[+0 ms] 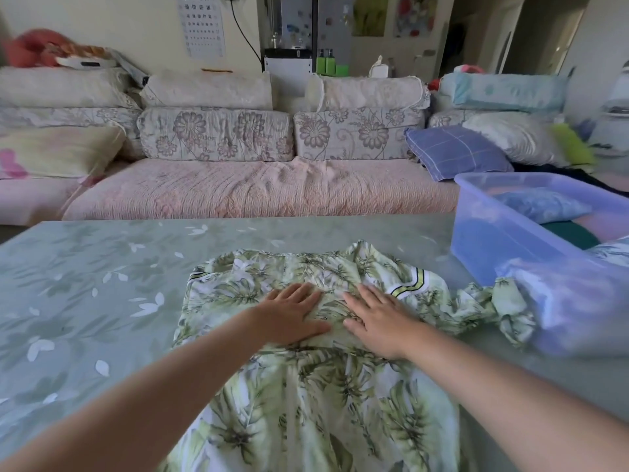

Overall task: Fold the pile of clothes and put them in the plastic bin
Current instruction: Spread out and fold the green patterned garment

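Green leaf-print table (85, 284) before sofa. Palm-print garment (306, 386) spread at centre, sleeve trailing toward 3 o'clock. Left hand (292, 318), right hand (377, 321) flat, released, pressing fabric. Plastic bin (503, 233) at 2 o'clock. Risk: bunched sleeve skews fold.

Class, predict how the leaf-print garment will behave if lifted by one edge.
Probably floppy: the garment bunches in wrinkles near the bin. Likely light and thin: it lies flat under the left hand and right hand.
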### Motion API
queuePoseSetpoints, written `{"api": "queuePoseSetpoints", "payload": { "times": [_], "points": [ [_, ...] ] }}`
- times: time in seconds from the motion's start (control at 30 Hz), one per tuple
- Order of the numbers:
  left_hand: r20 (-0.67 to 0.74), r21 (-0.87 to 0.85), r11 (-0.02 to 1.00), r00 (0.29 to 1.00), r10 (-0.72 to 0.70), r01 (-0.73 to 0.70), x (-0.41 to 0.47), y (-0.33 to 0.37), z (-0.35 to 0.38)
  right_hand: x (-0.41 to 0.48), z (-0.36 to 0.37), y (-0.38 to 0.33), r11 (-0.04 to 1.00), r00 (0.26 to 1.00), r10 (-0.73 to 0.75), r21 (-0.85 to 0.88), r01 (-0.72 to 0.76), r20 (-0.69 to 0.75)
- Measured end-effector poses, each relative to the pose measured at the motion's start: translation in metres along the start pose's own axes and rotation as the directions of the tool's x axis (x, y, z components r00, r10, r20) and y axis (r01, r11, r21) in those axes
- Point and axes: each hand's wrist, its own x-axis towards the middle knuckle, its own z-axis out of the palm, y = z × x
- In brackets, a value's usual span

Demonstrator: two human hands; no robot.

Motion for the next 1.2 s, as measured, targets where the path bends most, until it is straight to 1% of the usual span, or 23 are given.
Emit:
{"api": "queuePoseSetpoints", "payload": {
  "times": [0.07,0.1,0.13,0.2,0.27,0.3,0.37,0.43,0.5,0.57,0.6,0.67,0.7,0.73,0.8,0.87,0.9,0.93,1.0,1.07,1.13,1.17,1.2],
  "points": [
    [0.038,0.061,0.998,0.999,-0.009,0.006,0.0,0.006,-0.016,-0.006,-0.006,0.0,1.0,1.0,0.007,0.031,-0.007,-0.017],
    [0.017,0.072,0.997,1.0,-0.002,0.001,0.0,0.01,-0.025,-0.01,-0.011,0.001,0.998,0.999,0.016,0.059,-0.013,-0.05],
    [-0.029,0.058,0.998,1.0,0.01,-0.009,0.001,0.016,-0.033,-0.013,-0.017,0.004,0.995,0.994,0.028,0.096,-0.019,-0.101],
    [-0.153,-0.049,0.998,0.988,0.032,-0.04,0.004,0.031,-0.046,-0.02,-0.029,0.016,0.988,0.972,0.06,0.155,-0.024,-0.229],
    [-0.258,-0.142,0.984,0.964,0.064,-0.103,0.006,0.052,-0.054,-0.028,-0.04,0.035,0.989,0.935,0.093,0.14,-0.047,-0.343],
    [-0.296,-0.16,0.977,0.951,0.087,-0.139,0.007,0.064,-0.057,-0.033,-0.044,0.046,0.992,0.917,0.105,0.102,-0.07,-0.385],
    [-0.359,-0.18,0.96,0.923,0.138,-0.213,0.012,0.092,-0.061,-0.045,-0.048,0.069,0.989,0.897,0.117,-0.036,-0.146,-0.426],
    [-0.383,-0.191,0.948,0.908,0.168,-0.255,0.02,0.121,-0.062,-0.059,-0.051,0.088,0.947,0.892,0.154,-0.195,-0.257,-0.425],
    [-0.388,-0.198,0.938,0.902,0.19,-0.283,0.031,0.149,-0.064,-0.07,-0.053,0.103,0.85,0.888,0.261,-0.346,-0.397,-0.379],
    [-0.358,-0.204,0.938,0.913,0.194,-0.279,0.04,0.177,-0.063,-0.078,-0.053,0.114,0.722,0.879,0.386,-0.501,-0.477,-0.28],
    [-0.331,-0.196,0.941,0.922,0.2,-0.275,0.043,0.189,-0.062,-0.08,-0.051,0.12,0.669,0.88,0.414,-0.577,-0.469,-0.235],
    [-0.242,-0.18,0.952,0.949,0.202,-0.249,0.048,0.209,-0.057,-0.083,-0.051,0.128,0.608,0.898,0.396,-0.678,-0.413,-0.192],
    [-0.183,-0.176,0.959,0.965,0.19,-0.222,0.051,0.216,-0.053,-0.085,-0.053,0.13,0.61,0.911,0.362,-0.689,-0.391,-0.197],
    [-0.126,-0.162,0.967,0.976,0.18,-0.199,0.052,0.22,-0.05,-0.088,-0.055,0.13,0.644,0.922,0.319,-0.665,-0.38,-0.218],
    [-0.074,-0.174,0.968,0.983,0.169,-0.18,0.052,0.223,-0.046,-0.092,-0.058,0.129,0.788,0.929,0.237,-0.504,-0.354,-0.283],
    [-0.136,-0.307,0.931,0.977,0.162,-0.197,0.05,0.222,-0.044,-0.097,-0.06,0.127,0.934,0.899,0.209,-0.195,-0.3,-0.384],
    [-0.198,-0.389,0.897,0.97,0.142,-0.21,0.049,0.22,-0.043,-0.098,-0.062,0.125,0.962,0.882,0.248,-0.003,-0.272,-0.401],
    [-0.265,-0.454,0.862,0.958,0.111,-0.225,0.046,0.218,-0.045,-0.096,-0.062,0.125,0.951,0.873,0.301,0.191,-0.244,-0.383],
    [-0.365,-0.564,0.787,0.93,0.035,-0.251,0.04,0.211,-0.048,-0.091,-0.067,0.122,0.838,0.87,0.389,0.508,-0.198,-0.303],
    [-0.41,-0.652,0.707,0.912,-0.026,-0.274,0.031,0.202,-0.054,-0.086,-0.072,0.113,0.681,0.871,0.426,0.721,-0.13,-0.245],
    [-0.458,-0.721,0.628,0.882,-0.113,-0.294,0.02,0.19,-0.057,-0.084,-0.077,0.098,0.531,0.879,0.433,0.845,-0.071,-0.198],
    [-0.482,-0.742,0.596,0.862,-0.154,-0.308,0.013,0.183,-0.058,-0.082,-0.08,0.09,0.481,0.885,0.431,0.875,-0.059,-0.177],
    [-0.519,-0.735,0.589,0.838,-0.17,-0.336,0.004,0.174,-0.059,-0.078,-0.08,0.082,0.439,0.887,0.435,0.897,-0.059,-0.154]
  ]
}}
